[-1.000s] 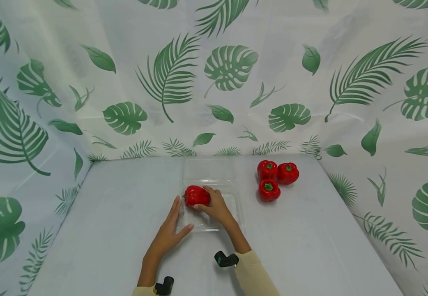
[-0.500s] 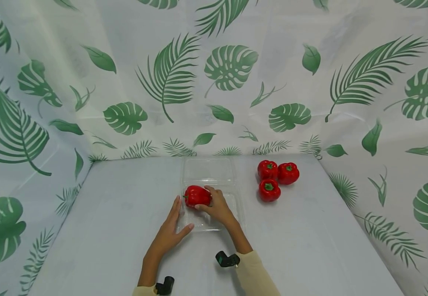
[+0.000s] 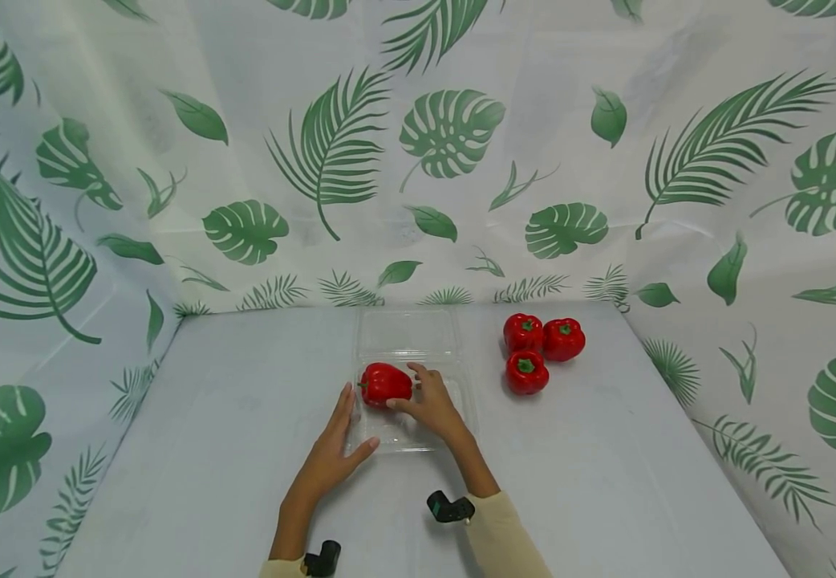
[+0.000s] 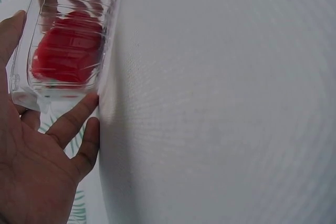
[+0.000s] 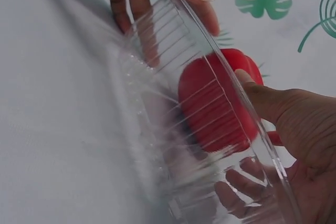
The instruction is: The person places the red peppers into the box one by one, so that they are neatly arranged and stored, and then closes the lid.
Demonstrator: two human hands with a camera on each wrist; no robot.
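Observation:
A red bell pepper (image 3: 385,385) lies on its side in the left part of a clear plastic clamshell container (image 3: 411,437), its stem toward the left wall. My right hand (image 3: 438,409) is at the pepper's right end, fingers spread and loosened; in the right wrist view the thumb tip is at the pepper (image 5: 218,103), while the fingers stand apart from it. My left hand (image 3: 330,453) rests along the container's left side with straight fingers, thumb at the front corner. The left wrist view shows the pepper (image 4: 68,51) through the ribbed wall.
Three red bell peppers (image 3: 526,372) stand clustered on the white table (image 3: 606,466), right of the container. The container's lid (image 3: 407,331) lies folded back behind its base. A leaf-patterned curtain (image 3: 476,241) borders the table at the back and sides.
My right hand has loosened its grip on the pepper and shifted slightly right, fingers drawing away from it. The pepper stays where it lies. My left hand has not moved.

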